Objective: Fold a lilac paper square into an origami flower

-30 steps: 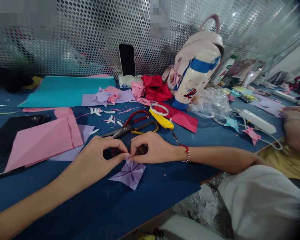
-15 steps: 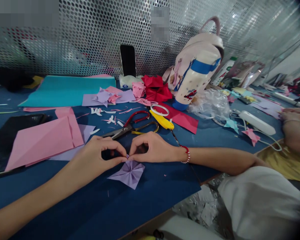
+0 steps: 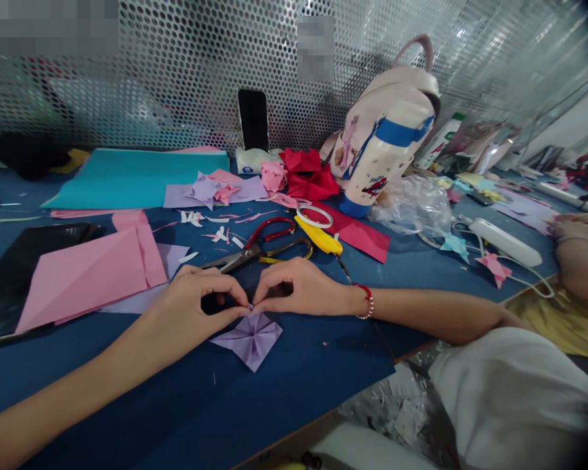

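A creased purple origami star is held at its far point, close to the table's front edge. My left hand pinches that point from the left, thumb against forefinger. From the other side my right hand pinches the same tip, and the fingertips of both hands nearly meet. The very tip is mostly covered by the fingers. Just behind the hands lie scissors with one red and one gold handle loop, and a yellow utility knife.
Folded pink paper lies on a dark tablet-like slab at left. Behind are teal sheets, finished paper stars, paper scraps, a phone, a bottle and a backpack. Another person's hand rests at far right.
The purple star has tilted very slightly under the fingers. Both hands keep their pinch in nearly the same place, and the view has shifted a little.
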Demonstrator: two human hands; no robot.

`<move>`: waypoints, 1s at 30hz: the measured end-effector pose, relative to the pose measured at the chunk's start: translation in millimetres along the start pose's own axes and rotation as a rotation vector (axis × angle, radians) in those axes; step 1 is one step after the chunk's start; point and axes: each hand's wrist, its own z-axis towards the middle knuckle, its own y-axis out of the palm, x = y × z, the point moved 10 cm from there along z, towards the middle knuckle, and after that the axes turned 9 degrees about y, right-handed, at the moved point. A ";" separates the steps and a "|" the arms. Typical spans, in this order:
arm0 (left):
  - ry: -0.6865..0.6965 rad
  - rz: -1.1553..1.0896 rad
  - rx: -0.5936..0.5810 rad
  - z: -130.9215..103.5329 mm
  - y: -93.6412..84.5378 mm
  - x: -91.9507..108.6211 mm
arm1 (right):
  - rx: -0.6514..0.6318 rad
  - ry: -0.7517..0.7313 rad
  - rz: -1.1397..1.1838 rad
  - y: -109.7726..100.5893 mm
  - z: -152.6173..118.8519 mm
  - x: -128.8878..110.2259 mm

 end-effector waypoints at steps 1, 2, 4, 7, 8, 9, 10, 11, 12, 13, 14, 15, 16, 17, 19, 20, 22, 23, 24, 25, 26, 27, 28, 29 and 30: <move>0.000 0.008 0.000 -0.6 -0.4 -0.8 | -0.015 -0.001 0.003 -0.1 0.8 0.5; 0.002 0.015 0.004 -1.5 -0.4 -2.3 | -0.027 -0.001 0.006 -0.3 1.6 1.0; 0.008 0.028 0.011 -3.5 1.1 -6.5 | -0.043 0.001 0.015 -0.8 2.7 1.8; 0.016 0.041 0.017 -5.9 3.2 -13.2 | -0.056 0.006 0.029 -0.6 3.3 2.0; 0.015 0.043 0.018 -6.3 3.1 -14.9 | -0.060 0.008 0.032 -0.2 3.2 2.0; 0.014 0.042 0.015 -6.3 2.8 -16.1 | -0.063 0.010 0.035 0.2 3.0 2.1; 0.014 0.038 0.010 -6.0 2.5 -16.7 | -0.064 0.012 0.036 0.5 2.9 2.3; 0.015 0.032 0.003 -5.5 2.3 -16.7 | -0.063 0.016 0.037 0.7 2.8 2.7; 0.017 0.025 -0.006 -4.9 2.4 -16.2 | -0.062 0.020 0.037 0.8 2.8 3.3; 0.019 0.018 -0.015 -4.3 2.9 -15.7 | -0.061 0.024 0.038 0.9 2.8 4.0; 0.021 0.013 -0.021 -3.8 3.5 -15.4 | -0.061 0.028 0.038 1.1 2.7 4.5; 0.023 0.010 -0.023 -3.4 4.0 -15.3 | -0.061 0.031 0.040 1.3 2.6 5.0; 0.023 0.009 -0.022 -3.3 4.6 -15.7 | -0.062 0.034 0.042 1.5 2.5 5.2; 0.023 0.008 -0.020 -3.4 5.2 -16.3 | -0.064 0.036 0.044 1.7 2.4 5.2; 0.025 0.005 -0.017 -4.1 7.1 -17.6 | -0.068 0.040 0.049 2.1 2.1 4.9; 0.027 0.002 -0.017 -4.6 8.2 -17.9 | -0.072 0.043 0.051 2.3 2.1 4.8; 0.036 -0.007 -0.017 -5.3 10.4 -17.2 | -0.084 0.047 0.057 3.0 2.3 4.8; 0.043 -0.013 -0.017 -5.5 11.3 -16.0 | -0.093 0.049 0.061 3.7 2.6 5.0; 0.052 -0.021 -0.017 -5.6 12.3 -14.4 | -0.105 0.052 0.063 4.5 3.0 5.3; 0.063 -0.030 -0.017 -5.5 13.3 -12.4 | -0.117 0.055 0.066 5.4 3.3 5.8; 0.073 -0.040 -0.020 -5.4 14.4 -10.4 | -0.128 0.058 0.067 6.1 3.7 6.4; 0.083 -0.050 -0.023 -5.4 15.6 -8.4 | -0.137 0.062 0.068 6.8 3.9 7.1; 0.091 -0.059 -0.028 -5.4 16.8 -6.7 | -0.144 0.065 0.069 7.2 4.1 7.7; 0.098 -0.067 -0.030 -5.5 17.7 -5.5 | -0.149 0.069 0.070 7.5 4.2 8.2; 0.103 -0.072 -0.032 -5.8 18.5 -4.6 | -0.153 0.072 0.072 7.7 4.2 8.7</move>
